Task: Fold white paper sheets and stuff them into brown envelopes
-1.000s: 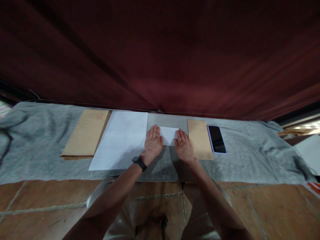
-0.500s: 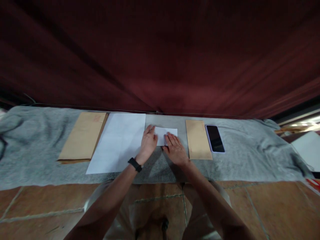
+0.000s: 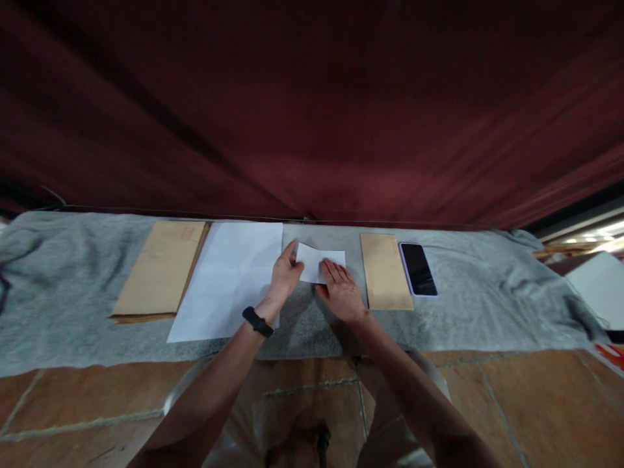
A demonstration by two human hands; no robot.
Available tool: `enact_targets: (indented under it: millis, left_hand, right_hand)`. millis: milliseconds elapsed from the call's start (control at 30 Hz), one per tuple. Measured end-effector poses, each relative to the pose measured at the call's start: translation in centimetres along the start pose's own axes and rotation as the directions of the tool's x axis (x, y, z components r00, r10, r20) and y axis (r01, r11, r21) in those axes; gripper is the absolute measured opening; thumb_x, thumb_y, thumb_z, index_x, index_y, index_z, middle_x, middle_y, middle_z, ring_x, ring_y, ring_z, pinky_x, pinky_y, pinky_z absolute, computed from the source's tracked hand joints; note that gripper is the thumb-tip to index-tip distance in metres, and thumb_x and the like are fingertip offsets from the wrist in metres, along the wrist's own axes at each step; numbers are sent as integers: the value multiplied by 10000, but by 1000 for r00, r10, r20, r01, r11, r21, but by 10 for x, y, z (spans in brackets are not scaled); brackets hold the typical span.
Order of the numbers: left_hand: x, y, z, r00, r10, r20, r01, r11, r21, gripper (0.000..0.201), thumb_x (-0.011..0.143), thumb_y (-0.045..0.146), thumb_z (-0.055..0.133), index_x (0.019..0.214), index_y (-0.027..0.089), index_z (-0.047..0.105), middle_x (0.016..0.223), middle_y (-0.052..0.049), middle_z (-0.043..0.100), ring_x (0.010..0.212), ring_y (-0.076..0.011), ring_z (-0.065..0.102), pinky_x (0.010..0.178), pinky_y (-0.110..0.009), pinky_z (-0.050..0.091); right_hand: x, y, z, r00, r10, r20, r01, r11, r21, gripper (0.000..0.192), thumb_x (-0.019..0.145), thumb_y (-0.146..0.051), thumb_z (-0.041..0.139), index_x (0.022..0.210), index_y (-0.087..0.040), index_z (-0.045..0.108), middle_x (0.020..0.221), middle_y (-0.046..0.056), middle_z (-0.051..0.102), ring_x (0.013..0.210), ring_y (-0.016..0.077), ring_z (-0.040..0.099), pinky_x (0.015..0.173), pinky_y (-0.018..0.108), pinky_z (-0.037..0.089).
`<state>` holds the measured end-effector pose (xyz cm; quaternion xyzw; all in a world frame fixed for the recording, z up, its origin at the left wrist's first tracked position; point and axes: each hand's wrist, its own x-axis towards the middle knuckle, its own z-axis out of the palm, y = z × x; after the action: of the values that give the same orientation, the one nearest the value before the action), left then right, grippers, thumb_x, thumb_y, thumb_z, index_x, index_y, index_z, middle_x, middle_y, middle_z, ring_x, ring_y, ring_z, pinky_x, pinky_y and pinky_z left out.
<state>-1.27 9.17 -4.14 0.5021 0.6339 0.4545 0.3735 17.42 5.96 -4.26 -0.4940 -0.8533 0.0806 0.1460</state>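
A small folded piece of white paper [image 3: 312, 259] lies on the grey cloth between my hands. My left hand [image 3: 286, 270], with a black watch on the wrist, pinches the paper's left edge between thumb and fingers, and that edge is slightly raised. My right hand [image 3: 340, 289] rests flat on the paper's right part, its fingers stretched out and covering the lower right corner. Left of my left hand, large white sheets [image 3: 229, 279] lie flat. To the right of my right hand is a single brown envelope [image 3: 387, 273].
A stack of brown envelopes [image 3: 158, 270] lies at the left. A phone [image 3: 418, 270] in a pale purple case sits right of the single envelope. Grey cloth [image 3: 487, 286] covers the narrow surface. A dark red curtain [image 3: 312, 130] hangs behind; tiled floor [image 3: 550, 403] shows below.
My left hand has gone from pressing on the paper's left end to pinching its edge and lifting it slightly. My right hand has stayed in nearly the same place.
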Motion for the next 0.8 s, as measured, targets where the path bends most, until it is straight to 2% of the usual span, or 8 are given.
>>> enact_targets:
  millis: [133, 267, 367, 467, 533, 633, 700, 800]
  left_hand:
    - [-4, 9, 3, 998, -67, -5, 65, 986, -150, 749, 784, 197, 644, 1507, 153, 456, 793, 20, 618, 640, -131, 569, 612, -251, 486]
    - [-7, 21, 3, 994, -107, -34, 92, 948, -304, 635, 880, 438, 653, 1439, 162, 532, 887, -35, 661, 733, -156, 623, 622, -259, 519]
    - [-6, 24, 1, 990, -129, -62, 97, 924, -370, 547, 933, 494, 563, 1378, 177, 576, 1096, -100, 694, 877, -183, 674, 680, -281, 569]
    - [-5, 21, -2, 988, -132, -85, 95, 933, -347, 505, 924, 385, 542, 1387, 183, 569, 1262, -127, 662, 1017, -201, 687, 796, -305, 593]
    - [-4, 19, -2, 988, -138, -70, 108, 940, -322, 549, 876, 327, 588, 1404, 178, 558, 1304, -133, 648, 1099, -222, 675, 863, -313, 582]
    - [-7, 19, 2, 988, -154, 11, 148, 928, -343, 617, 804, 314, 678, 1393, 167, 568, 1289, -135, 666, 1146, -247, 662, 914, -332, 557]
    - [-10, 22, 5, 987, -132, 94, 158, 908, -388, 613, 777, 327, 708, 1356, 164, 592, 1258, -127, 691, 1125, -247, 668, 915, -340, 548]
    - [-13, 26, 8, 969, -97, 226, 190, 878, -440, 524, 753, 347, 731, 1237, 162, 649, 1144, -98, 733, 1000, -223, 689, 834, -317, 549]
  right_hand:
    - [4, 0, -6, 1000, 24, 11, -24, 1000, -18, 533, 999, -179, 422, 1527, -120, 453, 1549, 141, 503, 1369, 276, 524, 1163, 421, 410]
    - [8, 2, -17, 998, 63, -16, -63, 998, 16, 509, 1003, -151, 385, 1501, -137, 489, 1501, 124, 560, 1320, 260, 569, 1138, 389, 433]
    - [9, 5, -26, 991, 118, -63, -109, 985, 136, 466, 1010, -165, 379, 1442, -170, 554, 1431, 96, 624, 1277, 242, 604, 1126, 372, 446]
    - [11, 8, -32, 974, 208, -90, -160, 914, 373, 409, 1031, -239, 374, 1362, -221, 613, 1346, 66, 683, 1213, 220, 649, 1072, 346, 491]
    - [14, 9, -33, 948, 308, -87, -201, 784, 587, 378, 1038, -340, 390, 1282, -224, 654, 1257, 66, 728, 1148, 223, 683, 1014, 342, 526]
    - [18, 5, -30, 898, 439, -23, -195, 445, 874, 413, 1006, -472, 438, 1181, -182, 674, 1114, 86, 771, 1045, 237, 721, 942, 360, 564]
    - [21, 1, -25, 881, 471, 40, -169, 236, 957, 441, 985, -512, 450, 1176, -175, 660, 1078, 91, 775, 999, 237, 734, 898, 368, 584]
    - [22, -5, -19, 863, 493, 105, -173, 94, 980, 441, 955, -539, 489, 1166, -190, 656, 1062, 94, 775, 951, 240, 744, 831, 372, 604]
